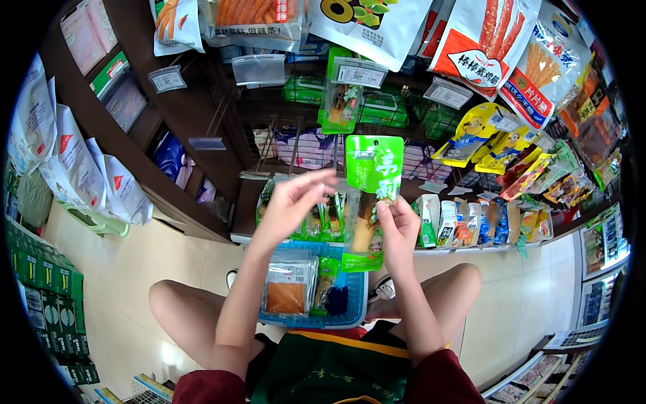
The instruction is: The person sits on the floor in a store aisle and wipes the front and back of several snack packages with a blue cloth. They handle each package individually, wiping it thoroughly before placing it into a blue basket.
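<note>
My right hand (398,227) pinches the right edge of a green and clear snack packet (363,235), which hangs upright above a blue plastic basket (362,303). My left hand (305,197) is raised to the left of the packet, its fingers apart and nothing visible in it. Between my knees, the basket holds flat packets with orange-brown food (285,297), a green snack packet (325,283) and a dark blue item (337,300). A similar green packet (340,108) hangs on a rack hook just above.
Large snack bags (371,25) hang over the top of the rack. Wire display hooks (270,141) stick out at the left centre. Small snack boxes (469,222) line the bottom shelf (245,202). White bags (75,156) hang at the left, and green cartons (45,278) are stacked below them.
</note>
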### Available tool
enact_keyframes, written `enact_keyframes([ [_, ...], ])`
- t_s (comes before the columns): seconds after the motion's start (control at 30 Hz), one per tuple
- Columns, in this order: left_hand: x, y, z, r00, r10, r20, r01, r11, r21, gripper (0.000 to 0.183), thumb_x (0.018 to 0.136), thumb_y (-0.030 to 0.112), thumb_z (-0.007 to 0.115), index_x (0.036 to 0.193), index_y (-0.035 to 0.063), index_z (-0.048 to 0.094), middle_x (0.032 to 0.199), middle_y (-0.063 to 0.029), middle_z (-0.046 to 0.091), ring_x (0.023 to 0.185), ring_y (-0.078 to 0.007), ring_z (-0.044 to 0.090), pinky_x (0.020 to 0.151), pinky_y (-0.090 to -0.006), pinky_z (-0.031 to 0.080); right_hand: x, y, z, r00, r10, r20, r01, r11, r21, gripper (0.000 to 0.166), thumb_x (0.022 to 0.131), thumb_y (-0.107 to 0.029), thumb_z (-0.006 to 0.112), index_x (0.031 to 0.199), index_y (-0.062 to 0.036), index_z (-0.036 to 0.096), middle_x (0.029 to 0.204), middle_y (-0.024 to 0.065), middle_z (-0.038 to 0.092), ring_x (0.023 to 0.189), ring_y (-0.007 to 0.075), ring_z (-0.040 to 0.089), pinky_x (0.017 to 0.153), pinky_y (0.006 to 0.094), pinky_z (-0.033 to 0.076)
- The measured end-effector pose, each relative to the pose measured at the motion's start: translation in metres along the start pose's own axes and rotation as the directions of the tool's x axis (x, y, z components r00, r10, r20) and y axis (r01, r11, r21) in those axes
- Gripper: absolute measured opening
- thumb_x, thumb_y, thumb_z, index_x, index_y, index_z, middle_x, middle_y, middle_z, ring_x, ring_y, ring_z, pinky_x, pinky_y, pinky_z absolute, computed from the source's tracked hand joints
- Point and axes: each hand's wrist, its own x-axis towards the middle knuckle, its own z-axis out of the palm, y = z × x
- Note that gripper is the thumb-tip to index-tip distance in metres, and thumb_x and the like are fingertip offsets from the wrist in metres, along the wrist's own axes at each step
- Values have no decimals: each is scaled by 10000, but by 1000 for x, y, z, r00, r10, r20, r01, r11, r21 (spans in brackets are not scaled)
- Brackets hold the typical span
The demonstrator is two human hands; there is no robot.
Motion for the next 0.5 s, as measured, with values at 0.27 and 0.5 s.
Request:
enact_keyframes([
  [0.27,113,57,-5,940,337,-52,-308,905,295,300,912,-4,407,1175,-14,551,1138,-133,615,1049,-185,591,924,-307,453,41,-2,2,999,3,39,-7,995,102,169,917,-4,517,1085,-13,531,924,6,629,772,25,529,692,189,402],
  [0.5,124,55,1,857,439,-270,-446,894,39,227,825,-178,354,833,-32,526,1047,-158,610,1020,-183,611,936,-303,472,63,8,1,994,89,70,-106,949,296,209,917,-4,521,1125,-14,499,1030,37,632,902,93,599,794,243,461],
])
